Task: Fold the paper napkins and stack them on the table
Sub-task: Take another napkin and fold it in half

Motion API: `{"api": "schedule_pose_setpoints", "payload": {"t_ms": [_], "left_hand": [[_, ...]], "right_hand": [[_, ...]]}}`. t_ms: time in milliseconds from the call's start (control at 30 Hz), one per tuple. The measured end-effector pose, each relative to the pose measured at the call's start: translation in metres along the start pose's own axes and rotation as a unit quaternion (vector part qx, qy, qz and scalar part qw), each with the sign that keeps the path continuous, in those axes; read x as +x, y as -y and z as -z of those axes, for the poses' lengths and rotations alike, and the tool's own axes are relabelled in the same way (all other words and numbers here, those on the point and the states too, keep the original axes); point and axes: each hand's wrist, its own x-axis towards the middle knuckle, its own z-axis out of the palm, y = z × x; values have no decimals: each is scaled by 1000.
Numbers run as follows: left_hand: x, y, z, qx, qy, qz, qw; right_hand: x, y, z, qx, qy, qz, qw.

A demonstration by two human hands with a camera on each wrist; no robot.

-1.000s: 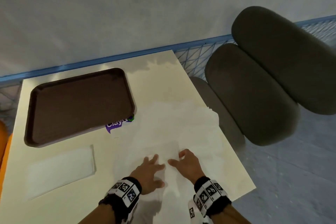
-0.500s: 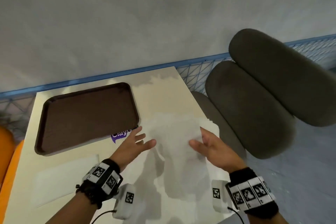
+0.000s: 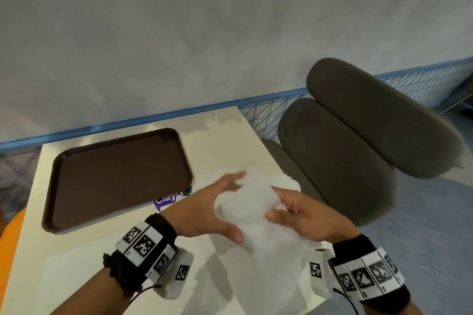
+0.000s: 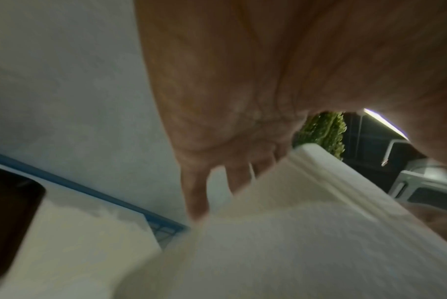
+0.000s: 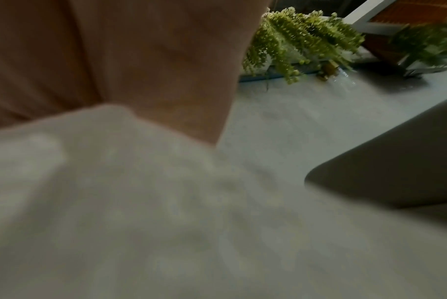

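Mid-fold: napkin (image 3: 252,208) lifted above the table (image 3: 225,140) near its right edge, between left hand (image 3: 204,210), fingers spread at its edge, and right hand (image 3: 302,215), pinching it; creasing and stacking left.

Your left hand (image 3: 204,210): raised before you, fingers (image 3: 231,179) spread and lightly curved, thumb low, palm turned rightward. Your right hand (image 3: 304,215): opposite it, palm facing left, fingers bent inward. Both wrists: banded with black-and-white marker cuffs. Forearms: angled inward from the lower corners.
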Motion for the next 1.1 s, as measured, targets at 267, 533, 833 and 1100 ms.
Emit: {"api": "schedule_pose_setpoints", "payload": {"t_ms": [267, 533, 833, 1100], "left_hand": [[-20, -3, 24, -72, -62, 14, 995], [-50, -7, 52, -182, -187, -32, 965], [-102, -3, 86, -194, -188, -36, 962], [-129, 1, 97, -146, -208, -83, 964]], "right_hand": [[-12, 11, 17, 142, 12, -26, 989], [4, 17, -21, 204, -105, 3, 973], [41, 46, -36, 223, -192, 104, 950], [55, 36, -40, 209, -135, 153, 956]]}}
